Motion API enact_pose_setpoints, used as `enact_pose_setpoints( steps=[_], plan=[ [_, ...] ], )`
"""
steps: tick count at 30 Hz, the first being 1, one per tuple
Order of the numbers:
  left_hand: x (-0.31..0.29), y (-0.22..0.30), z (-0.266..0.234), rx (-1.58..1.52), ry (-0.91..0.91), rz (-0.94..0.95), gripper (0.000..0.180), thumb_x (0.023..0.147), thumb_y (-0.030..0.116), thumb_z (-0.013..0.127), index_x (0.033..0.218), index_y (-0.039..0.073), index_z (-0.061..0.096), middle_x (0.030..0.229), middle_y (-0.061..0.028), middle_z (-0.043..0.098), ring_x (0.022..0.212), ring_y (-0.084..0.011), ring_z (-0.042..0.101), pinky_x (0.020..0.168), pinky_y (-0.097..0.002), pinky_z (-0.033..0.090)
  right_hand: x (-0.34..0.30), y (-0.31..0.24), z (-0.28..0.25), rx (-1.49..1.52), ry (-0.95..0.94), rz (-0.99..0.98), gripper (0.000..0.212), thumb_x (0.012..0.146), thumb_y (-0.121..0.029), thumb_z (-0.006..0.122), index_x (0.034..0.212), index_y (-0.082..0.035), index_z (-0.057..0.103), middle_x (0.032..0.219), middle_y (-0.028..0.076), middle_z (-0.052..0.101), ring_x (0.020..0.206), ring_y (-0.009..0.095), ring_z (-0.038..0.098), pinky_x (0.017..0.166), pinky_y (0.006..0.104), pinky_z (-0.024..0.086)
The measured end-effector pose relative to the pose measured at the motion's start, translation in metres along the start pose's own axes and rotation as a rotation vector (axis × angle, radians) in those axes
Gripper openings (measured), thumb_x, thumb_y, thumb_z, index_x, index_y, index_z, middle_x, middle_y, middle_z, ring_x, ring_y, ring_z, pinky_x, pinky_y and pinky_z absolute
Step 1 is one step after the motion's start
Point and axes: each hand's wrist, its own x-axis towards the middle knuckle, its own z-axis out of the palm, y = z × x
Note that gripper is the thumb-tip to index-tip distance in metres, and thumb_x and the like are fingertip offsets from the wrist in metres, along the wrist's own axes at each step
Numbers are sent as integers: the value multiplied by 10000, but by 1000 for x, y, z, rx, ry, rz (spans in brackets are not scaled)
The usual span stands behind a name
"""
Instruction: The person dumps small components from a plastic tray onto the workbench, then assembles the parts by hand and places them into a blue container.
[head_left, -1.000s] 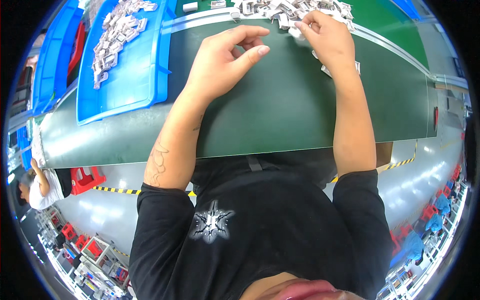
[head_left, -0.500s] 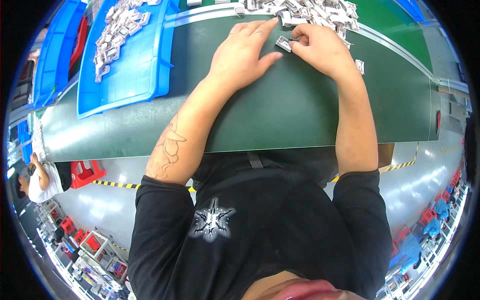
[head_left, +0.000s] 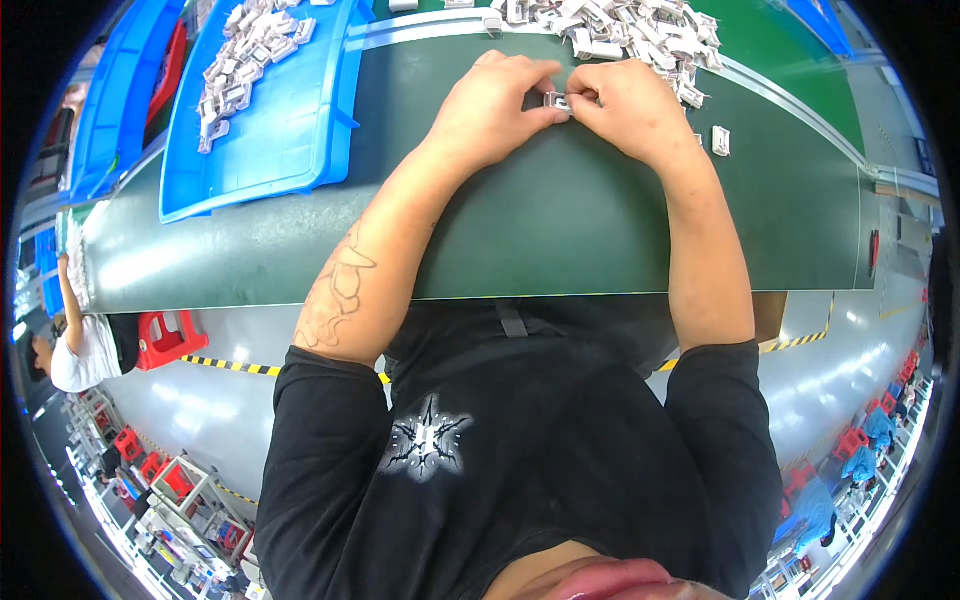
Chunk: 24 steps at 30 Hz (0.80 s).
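Between my two hands is a small white rectangular plastic housing (head_left: 557,101) with an open middle, just above or on the green table. My left hand (head_left: 490,108) is closed on its left end, thumb at the near side and index finger at the far side. The fingertips of my right hand (head_left: 630,105) pinch its right end. Past my right hand lies a heap of similar white housings (head_left: 655,35). One loose housing (head_left: 721,141) rests to the right of my right wrist. My curled fingers hide part of the held piece.
A blue tray (head_left: 270,165) with several white housings stands on the left of the green table (head_left: 560,230). A metal rail (head_left: 430,27) crosses the far side. Another person (head_left: 85,350) sits at the far left beside a red stool (head_left: 165,340).
My left hand was spread beside the housing; its thumb and finger have closed on it. The housing has shifted slightly left and down between both hands.
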Motion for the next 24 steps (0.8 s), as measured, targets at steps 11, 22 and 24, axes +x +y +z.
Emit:
enact_pose_setpoints(
  steps=[11, 22, 24],
  plan=[
    [0, 9, -13, -154, 157, -34, 318, 840, 204, 808, 1116, 67, 732, 990, -106, 711, 861, -238, 673, 769, -340, 560, -3, -8, -3, 361, 280, -14, 115, 823, -150, 701, 897, -61, 697, 748, 90, 704, 675, 217, 686, 654, 339, 542],
    [1, 18, -17, -244, 354, 3, 307, 801, 206, 834, 1064, 91, 725, 903, -39, 685, 827, -210, 610, 726, -338, 530, -4, -6, -7, 1072, 185, 193, 100, 920, -128, 656, 930, -30, 650, 792, 12, 685, 598, 81, 609, 527, 244, 458],
    [0, 18, -18, -254, 368, 16, 310, 800, 194, 834, 1070, 90, 722, 893, -40, 676, 813, -205, 608, 713, -330, 530, -4, -9, -9, 1129, 154, 196, 101, 930, -133, 652, 931, -32, 647, 786, 6, 678, 602, 74, 605, 521, 247, 452]
  ],
)
